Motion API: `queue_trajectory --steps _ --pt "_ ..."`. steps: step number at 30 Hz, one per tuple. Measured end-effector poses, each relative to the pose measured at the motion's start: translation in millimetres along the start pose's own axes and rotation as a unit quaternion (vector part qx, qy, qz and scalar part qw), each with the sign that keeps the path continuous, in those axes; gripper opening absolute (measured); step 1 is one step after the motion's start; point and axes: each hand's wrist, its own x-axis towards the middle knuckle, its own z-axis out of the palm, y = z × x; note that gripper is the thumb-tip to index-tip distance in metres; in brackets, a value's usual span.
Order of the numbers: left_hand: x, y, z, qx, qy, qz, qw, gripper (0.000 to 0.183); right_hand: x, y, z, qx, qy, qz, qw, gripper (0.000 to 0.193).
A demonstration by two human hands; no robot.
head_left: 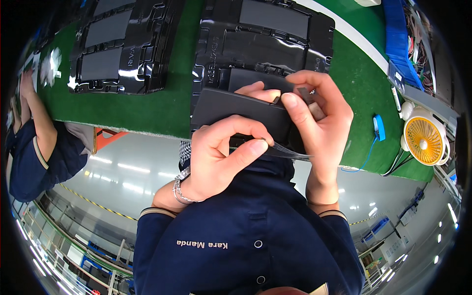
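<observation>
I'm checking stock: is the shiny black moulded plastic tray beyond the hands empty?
Not empty: the tray holds a flat grey rectangular panel at its far end. Cannot tell near the right hand, which partly hides it.

At right, 1 yellow fan (424,141), 1 blue bin (396,42).
</observation>
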Motion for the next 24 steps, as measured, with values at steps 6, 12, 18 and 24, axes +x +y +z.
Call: queue_trajectory --steps 6,12,18,24 --pt "4.4 -1.8 -5.9 -0.060 0.042 -0.017 0.997 0.008 -0.4 7.0 -6.1 0.039 -0.137 0.013 0.990 0.021" --pt "13.9 -2.9 -37.3 0.053 0.164 0.072 0.982 0.008 50.9 23.2 -29.8 -0.091 -0.014 0.012 0.996 0.017" --pt "13.9 -3.5 -50.5 0.058 0.137 0.029 0.988 0.008 68.0 34.4 -15.2 -0.225 -0.036 -0.056 0.972 0.021" --pt "16.2 0.1 -44.3 0.107 0.112 0.000 0.988 0.008 58.1 27.3 -10.8 -0.316 0.006 -0.067 0.946 0.022"
